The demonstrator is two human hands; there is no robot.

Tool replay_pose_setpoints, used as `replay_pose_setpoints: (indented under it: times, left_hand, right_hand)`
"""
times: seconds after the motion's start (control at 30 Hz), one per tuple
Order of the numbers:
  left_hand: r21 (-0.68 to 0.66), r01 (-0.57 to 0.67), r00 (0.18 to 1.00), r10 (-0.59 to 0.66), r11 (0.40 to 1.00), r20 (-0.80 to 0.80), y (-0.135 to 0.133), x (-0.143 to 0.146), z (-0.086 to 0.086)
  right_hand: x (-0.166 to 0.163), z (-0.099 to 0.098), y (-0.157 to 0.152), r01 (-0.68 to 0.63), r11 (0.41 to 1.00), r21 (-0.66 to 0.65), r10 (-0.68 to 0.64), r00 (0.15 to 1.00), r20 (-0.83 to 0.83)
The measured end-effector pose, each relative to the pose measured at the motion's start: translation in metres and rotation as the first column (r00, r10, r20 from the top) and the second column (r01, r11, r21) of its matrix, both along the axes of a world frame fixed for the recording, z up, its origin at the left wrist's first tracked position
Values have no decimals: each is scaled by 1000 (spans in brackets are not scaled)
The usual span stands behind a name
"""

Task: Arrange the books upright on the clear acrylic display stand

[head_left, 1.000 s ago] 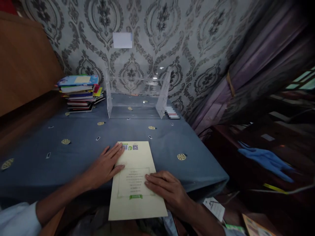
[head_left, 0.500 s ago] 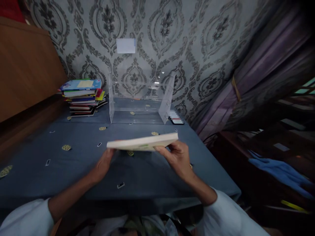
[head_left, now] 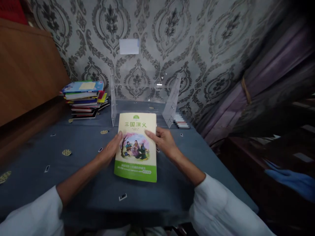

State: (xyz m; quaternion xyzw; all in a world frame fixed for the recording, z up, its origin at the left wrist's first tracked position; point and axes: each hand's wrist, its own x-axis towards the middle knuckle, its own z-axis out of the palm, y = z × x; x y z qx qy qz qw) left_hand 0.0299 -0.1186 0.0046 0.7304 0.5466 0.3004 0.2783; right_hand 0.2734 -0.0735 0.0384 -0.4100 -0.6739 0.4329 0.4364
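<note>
A cream and green paperback book [head_left: 136,147] is held upright, its illustrated front cover turned toward me, above the middle of the table. My left hand [head_left: 110,151] grips its left edge, thumb on the cover and the other fingers mostly hidden behind. On the right edge, my right hand [head_left: 164,141] is closed with the thumb on the cover and fingers at the back. Just behind the book stands a clear acrylic rack [head_left: 172,101] with transparent side panels; the book covers part of its front.
A pile of books [head_left: 83,98] lies at the back left, beside a wooden cabinet [head_left: 27,68]. The table [head_left: 81,137] wears a dark blue patterned cloth. Right of the rack is a pixelated flat item [head_left: 181,121]. A purple curtain [head_left: 265,82] hangs at the right.
The book, seen edge-on and nearly sideways before, has been turned so its cover faces me upright. Both hands have moved with it and still hold its sides. My view has shifted slightly.
</note>
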Motion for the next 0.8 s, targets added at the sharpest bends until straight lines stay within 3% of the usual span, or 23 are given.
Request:
replay_pose_setpoints:
  times: [0.07,0.17,0.3,0.47,0.53,0.6,0.7,0.8]
  left_hand:
    - [-35,-85,984,78,996,-160,-2,-14,4]
    - [1,-159,903,146,987,-404,-2,-32,10]
    - [74,-43,923,68,996,-379,11,-39,13]
    - [192,81,927,-3,978,-376,42,-31,5]
    - [206,97,914,-5,974,-405,51,-28,-1]
    - [239,93,904,19,967,-428,55,-26,-8]
    - [296,73,904,62,953,-424,55,-27,-18]
    - [334,52,918,87,941,-386,52,-30,-25]
  right_hand:
    - [1,-17,10,16,997,-81,-8,995,101]
    - [6,-40,17,120,989,-88,-95,964,248]
    - [9,-57,17,108,990,-96,-89,979,183]
    - [3,-59,23,102,989,-104,-93,992,87]
    - [1,-56,25,109,992,-71,-96,983,157]
    - [-2,-49,22,124,990,68,-139,941,308]
    - [-16,-34,14,-27,932,361,-177,836,519]
    - [-45,-27,9,-374,833,409,1,740,673]
